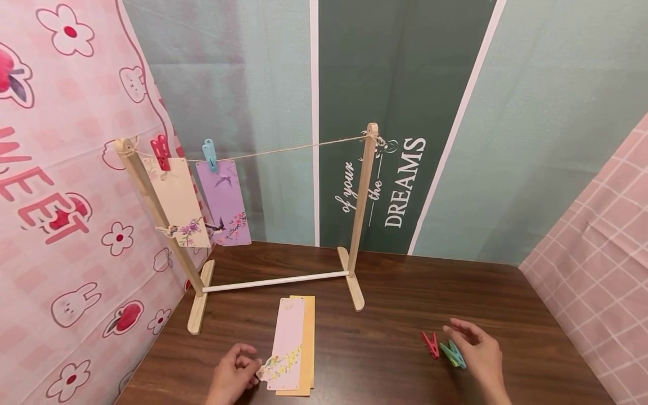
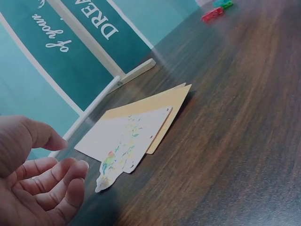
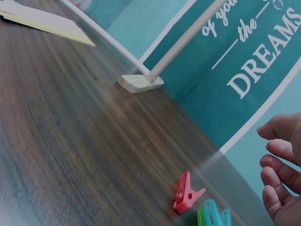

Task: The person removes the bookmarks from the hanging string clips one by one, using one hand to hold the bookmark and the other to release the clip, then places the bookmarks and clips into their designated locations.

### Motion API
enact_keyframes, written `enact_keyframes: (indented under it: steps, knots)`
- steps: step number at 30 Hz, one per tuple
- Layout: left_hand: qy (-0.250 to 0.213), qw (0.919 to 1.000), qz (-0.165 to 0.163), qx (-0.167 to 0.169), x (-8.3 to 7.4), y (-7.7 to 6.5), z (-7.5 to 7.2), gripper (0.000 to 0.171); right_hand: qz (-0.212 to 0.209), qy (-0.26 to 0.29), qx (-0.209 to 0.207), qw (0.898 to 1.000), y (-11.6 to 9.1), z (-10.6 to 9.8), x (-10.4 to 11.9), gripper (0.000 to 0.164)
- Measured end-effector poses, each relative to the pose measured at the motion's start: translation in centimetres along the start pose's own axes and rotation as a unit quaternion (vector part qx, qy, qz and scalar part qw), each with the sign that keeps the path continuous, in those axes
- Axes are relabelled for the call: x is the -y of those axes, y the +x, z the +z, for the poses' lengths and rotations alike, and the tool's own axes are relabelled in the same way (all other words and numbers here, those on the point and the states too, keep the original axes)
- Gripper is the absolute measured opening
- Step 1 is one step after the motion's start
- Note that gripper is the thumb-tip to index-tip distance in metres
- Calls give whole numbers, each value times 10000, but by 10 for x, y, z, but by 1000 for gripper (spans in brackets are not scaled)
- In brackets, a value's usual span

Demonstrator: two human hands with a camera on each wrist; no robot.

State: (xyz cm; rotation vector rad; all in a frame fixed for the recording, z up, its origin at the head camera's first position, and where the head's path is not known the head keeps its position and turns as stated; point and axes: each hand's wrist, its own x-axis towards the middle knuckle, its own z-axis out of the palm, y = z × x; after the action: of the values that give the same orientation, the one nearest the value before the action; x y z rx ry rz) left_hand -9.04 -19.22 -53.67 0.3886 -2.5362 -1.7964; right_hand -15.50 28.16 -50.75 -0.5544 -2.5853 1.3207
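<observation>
Curling loosely around nothing, the left hand (image 1: pixel 234 371) sits in front of the wooden stand (image 1: pixel 275 282), thumb parted from fingers, just beside a pink card (image 1: pixel 286 343) that lies over a yellow card (image 1: pixel 307 360) before the stand. To the stand's front right, the right hand (image 1: pixel 476 349) is empty too, its fingers bent and thumb apart, near a red clip (image 1: pixel 431 344) and a teal clip (image 1: pixel 455 353). A purple card (image 1: pixel 223 202) hangs from the stand's string (image 1: pixel 298 148).
</observation>
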Motion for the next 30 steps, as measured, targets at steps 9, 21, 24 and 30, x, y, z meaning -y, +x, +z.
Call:
enact_keyframes:
  steps: [9,21,24,30]
  knots:
    - [-254,9991,91,-317,-10,4,-1,20,-12,364,-9,9993,-2,0,17,55]
    - [-599,9961,457,-454,-17,6,-7,18,-490,1013,149,9935,-6,-3,34,49]
    - [-675,9954,444,-505,-20,7,-8,19,-565,1067,133,9926,-7,-2,38,47]
    - [-794,9943,429,-569,-27,8,-12,19,-690,1128,150,9911,-9,-3,48,46]
